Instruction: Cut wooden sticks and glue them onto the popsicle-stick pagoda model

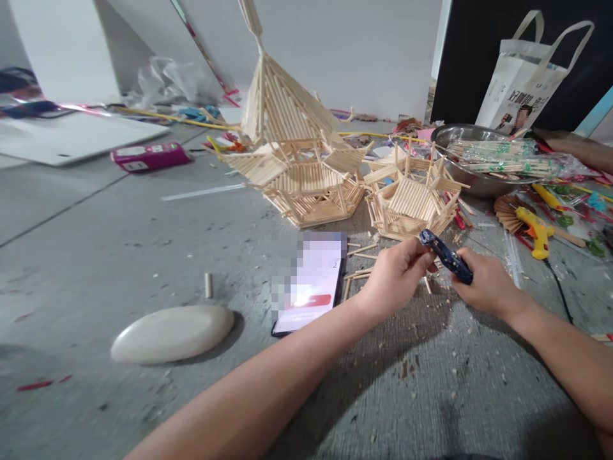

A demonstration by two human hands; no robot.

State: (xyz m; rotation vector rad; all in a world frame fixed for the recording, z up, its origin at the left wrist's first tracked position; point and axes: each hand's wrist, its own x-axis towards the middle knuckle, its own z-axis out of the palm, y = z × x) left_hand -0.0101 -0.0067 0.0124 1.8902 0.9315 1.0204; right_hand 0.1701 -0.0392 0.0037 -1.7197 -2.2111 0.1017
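Right hand (484,281) is clenched around a blue pliers-like tool (447,257), its head met by the pinched left hand (397,275), whose contents cannot be made out. Fingertips are best kept clear, and the smaller wooden-stick model (412,203) just beyond left unbumped.

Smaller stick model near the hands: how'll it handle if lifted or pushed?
The smaller stick model is probably light: thin sticks, open gaps. Its protruding upper sticks could snap if gripped. Its broad, straight-sided base suggests sliding rather than rolling.
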